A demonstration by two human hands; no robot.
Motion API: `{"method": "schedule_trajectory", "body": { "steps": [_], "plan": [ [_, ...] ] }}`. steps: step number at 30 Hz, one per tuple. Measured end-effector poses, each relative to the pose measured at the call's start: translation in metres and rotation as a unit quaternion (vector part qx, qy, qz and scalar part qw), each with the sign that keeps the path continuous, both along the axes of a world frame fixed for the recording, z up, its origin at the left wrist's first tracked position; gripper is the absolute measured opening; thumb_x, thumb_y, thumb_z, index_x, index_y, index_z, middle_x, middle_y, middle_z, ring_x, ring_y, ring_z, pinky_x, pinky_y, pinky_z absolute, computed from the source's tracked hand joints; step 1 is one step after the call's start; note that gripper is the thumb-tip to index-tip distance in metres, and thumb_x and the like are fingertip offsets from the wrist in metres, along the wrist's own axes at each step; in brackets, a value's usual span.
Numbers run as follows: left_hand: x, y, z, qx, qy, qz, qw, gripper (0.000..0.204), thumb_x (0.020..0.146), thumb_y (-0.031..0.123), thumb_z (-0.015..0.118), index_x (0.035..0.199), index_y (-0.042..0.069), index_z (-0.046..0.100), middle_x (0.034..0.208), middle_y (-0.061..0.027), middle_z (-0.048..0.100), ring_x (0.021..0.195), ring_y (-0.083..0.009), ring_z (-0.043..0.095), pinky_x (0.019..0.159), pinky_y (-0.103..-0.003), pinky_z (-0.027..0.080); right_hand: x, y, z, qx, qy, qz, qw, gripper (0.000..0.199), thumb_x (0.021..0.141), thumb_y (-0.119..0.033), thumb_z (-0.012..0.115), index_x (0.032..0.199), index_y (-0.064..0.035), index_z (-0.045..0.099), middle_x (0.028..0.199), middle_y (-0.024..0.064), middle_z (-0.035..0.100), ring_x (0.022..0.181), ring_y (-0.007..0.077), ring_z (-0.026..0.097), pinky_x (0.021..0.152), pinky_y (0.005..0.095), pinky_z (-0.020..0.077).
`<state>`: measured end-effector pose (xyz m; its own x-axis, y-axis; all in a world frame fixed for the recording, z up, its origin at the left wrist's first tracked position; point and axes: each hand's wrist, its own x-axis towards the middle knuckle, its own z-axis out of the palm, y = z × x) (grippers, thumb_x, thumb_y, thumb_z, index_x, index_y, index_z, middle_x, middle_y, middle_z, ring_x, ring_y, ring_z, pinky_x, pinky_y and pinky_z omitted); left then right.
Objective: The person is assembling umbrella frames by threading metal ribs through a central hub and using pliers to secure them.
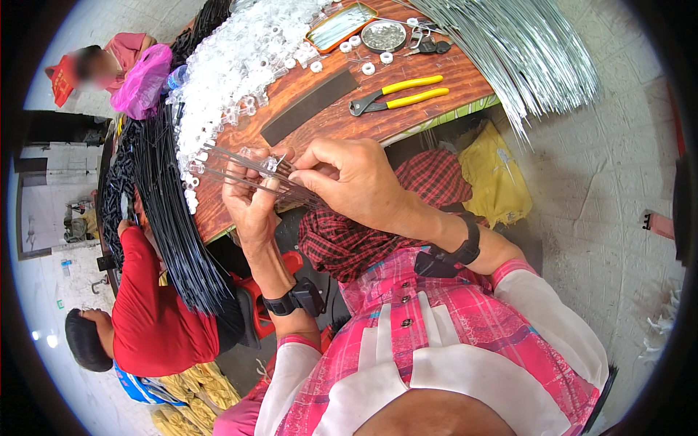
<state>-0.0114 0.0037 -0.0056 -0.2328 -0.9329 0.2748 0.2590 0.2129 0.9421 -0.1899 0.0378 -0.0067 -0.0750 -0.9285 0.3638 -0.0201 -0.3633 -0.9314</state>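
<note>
Above the near edge of the table, my left hand [251, 200] is closed around several thin dark rods [231, 158], which run crosswise through its fingers. A small clear plastic piece [271, 164] sits at its fingertips, among the rods. My right hand [356, 178] comes in from the right with thumb and forefinger pinched together beside that piece. What lies between those fingertips is too small to make out. Beyond my hands, a flat dark bar [309, 107] rests on the wooden table [291, 87]. Pliers [400, 94] with yellow handles lie to its right, jaws toward the bar.
Clear plastic parts [240, 58] heap up at the far left. Farther back are an orange-rimmed tray [313, 45], a round dish [363, 36] and keys [434, 47]. Silver wires [523, 58] overhang the right; black strands [174, 232] hang left, near a red-sleeved person [160, 312].
</note>
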Motion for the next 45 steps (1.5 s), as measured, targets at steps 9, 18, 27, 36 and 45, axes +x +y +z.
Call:
{"method": "schedule_trajectory", "body": {
  "steps": [9, 18, 27, 36, 45],
  "plan": [
    [0.004, 0.001, -0.012, 0.025, 0.04, -0.033, 0.998, 0.04, 0.085, 0.003, 0.069, 0.122, -0.001, 0.054, 0.113, -0.0234, 0.066, 0.102, -0.026, 0.068, 0.086, -0.034, 0.055, -0.001, -0.001, 0.005, -0.037, 0.083, -0.037, 0.995, 0.013, 0.078, -0.014, 0.073, 0.074, -0.0045, 0.065, 0.069, 0.013, 0.066, 0.063, 0.0319, 0.066, 0.055, 0.0407, 0.0495],
    [-0.004, 0.005, -0.008, 0.018, 0.025, -0.013, 0.999, 0.037, 0.087, 0.005, 0.066, 0.122, -0.002, 0.055, 0.111, -0.0214, 0.067, 0.099, -0.0243, 0.068, 0.087, -0.033, 0.054, -0.002, 0.014, 0.01, -0.129, 0.322, -0.074, 0.935, 0.01, 0.084, -0.01, 0.062, 0.09, -0.0037, 0.058, 0.071, 0.0103, 0.06, 0.061, 0.0286, 0.065, 0.052, 0.0377, 0.0509],
    [-0.011, 0.009, -0.002, 0.016, -0.035, 0.014, 0.999, 0.034, 0.09, 0.004, 0.062, 0.123, -0.003, 0.056, 0.112, -0.02, 0.067, 0.103, -0.0232, 0.066, 0.09, -0.035, 0.053, 0.0, 0.016, 0.017, -0.127, 0.359, -0.076, 0.922, 0.018, 0.074, -0.004, 0.062, 0.088, -0.0003, 0.053, 0.071, 0.0132, 0.059, 0.061, 0.0299, 0.065, 0.051, 0.0392, 0.0518],
    [-0.012, 0.007, -0.009, -0.005, -0.033, 0.01, 0.999, 0.04, 0.09, 0.005, 0.063, 0.127, -0.006, 0.054, 0.115, -0.02, 0.066, 0.103, -0.0212, 0.066, 0.088, -0.032, 0.053, -0.004, 0.014, 0.021, -0.079, 0.347, -0.07, 0.932, 0.013, 0.074, -0.003, 0.062, 0.084, -0.0011, 0.054, 0.068, 0.0141, 0.061, 0.06, 0.0322, 0.066, 0.051, 0.0417, 0.0519],
    [-0.02, 0.003, -0.028, 0.075, 0.137, -0.033, 0.987, 0.053, 0.088, 0.013, 0.073, 0.133, -0.004, 0.05, 0.123, -0.0208, 0.063, 0.109, -0.0222, 0.064, 0.094, -0.034, 0.052, 0.003, 0.005, 0.011, -0.092, 0.327, -0.088, 0.936, 0.009, 0.077, -0.008, 0.06, 0.081, -0.0013, 0.055, 0.066, 0.0147, 0.061, 0.059, 0.0343, 0.065, 0.05, 0.0438, 0.051]
  ]
}}
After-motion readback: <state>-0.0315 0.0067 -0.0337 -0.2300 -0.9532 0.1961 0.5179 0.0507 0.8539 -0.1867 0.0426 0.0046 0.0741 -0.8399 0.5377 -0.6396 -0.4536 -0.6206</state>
